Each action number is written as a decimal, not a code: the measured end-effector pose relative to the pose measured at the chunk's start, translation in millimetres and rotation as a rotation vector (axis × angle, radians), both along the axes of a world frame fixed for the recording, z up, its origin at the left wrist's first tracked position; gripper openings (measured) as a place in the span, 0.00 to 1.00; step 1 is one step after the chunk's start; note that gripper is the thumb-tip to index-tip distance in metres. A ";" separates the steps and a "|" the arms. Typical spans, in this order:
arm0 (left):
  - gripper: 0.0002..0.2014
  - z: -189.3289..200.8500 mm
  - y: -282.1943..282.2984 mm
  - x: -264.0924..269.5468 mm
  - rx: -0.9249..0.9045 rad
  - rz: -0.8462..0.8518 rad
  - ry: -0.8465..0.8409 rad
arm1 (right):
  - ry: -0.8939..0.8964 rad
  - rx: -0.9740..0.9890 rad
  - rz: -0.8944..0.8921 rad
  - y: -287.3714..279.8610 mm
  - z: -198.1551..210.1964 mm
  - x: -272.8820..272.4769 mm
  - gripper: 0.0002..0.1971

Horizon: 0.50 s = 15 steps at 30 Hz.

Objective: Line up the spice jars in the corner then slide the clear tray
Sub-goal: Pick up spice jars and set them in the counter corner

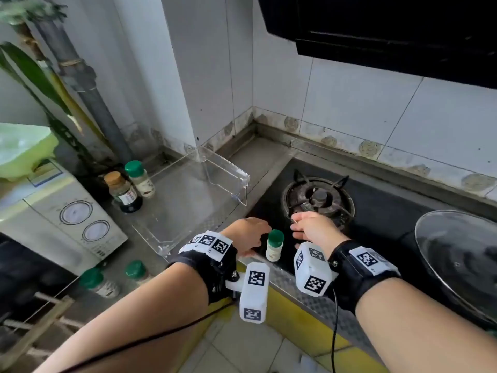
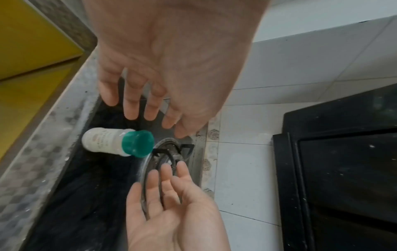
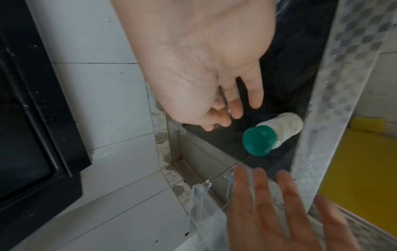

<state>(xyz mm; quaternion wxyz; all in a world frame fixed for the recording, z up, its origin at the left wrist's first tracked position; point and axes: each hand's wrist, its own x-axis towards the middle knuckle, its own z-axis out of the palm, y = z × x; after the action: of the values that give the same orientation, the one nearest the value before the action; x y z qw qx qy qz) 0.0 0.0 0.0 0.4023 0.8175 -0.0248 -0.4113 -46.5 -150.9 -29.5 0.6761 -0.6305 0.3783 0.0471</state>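
A green-capped spice jar [image 1: 274, 245] with a pale body stands upright on the black glass of the gas hob [image 1: 376, 211], near its front edge and in front of the burner [image 1: 318, 197]. It stands between the two hands and neither hand touches it. The left hand [image 1: 246, 234] hovers just to the jar's left with fingers relaxed and spread, holding nothing; the left wrist view confirms a gap between its fingertips [image 2: 131, 112] and the jar [image 2: 117, 144]. The right hand [image 1: 313, 228] hovers just to the jar's right, over the near side of the burner, fingers loosely extended, likewise empty; the right wrist view shows the jar [image 3: 272, 135] apart from its fingertips [image 3: 236, 110]. The clear tray [image 1: 188, 195] lies on the steel counter to the left of the hob, with its far end toward the tiled corner. Two jars stand at the tray's left end, touching or nearly touching: a brown-capped dark jar [image 1: 123, 191] and, just behind it, a green-capped jar [image 1: 139, 179]; whether they stand inside the tray or beside its wall cannot be determined. Two further green-capped jars [image 1: 135, 270] [image 1: 99, 282] are at the counter's front-left, near the microwave [image 1: 61, 219]; the leftmost appears tilted or lying, though blur prevents confirmation. A glass lid [image 1: 457, 254] rests at the right of the hob.
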 end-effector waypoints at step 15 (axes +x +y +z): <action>0.24 -58.7 -8.9 3.2 -0.064 -0.113 0.007 | -0.005 -0.036 0.190 16.7 -35.8 -14.3 0.24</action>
<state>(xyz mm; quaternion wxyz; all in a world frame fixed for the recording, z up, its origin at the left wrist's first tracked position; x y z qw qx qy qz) 3.2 -8.9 -58.7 0.4042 0.8002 -0.0828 -0.4353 -60.7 -134.2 -65.2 0.6582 -0.6757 0.3156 0.1027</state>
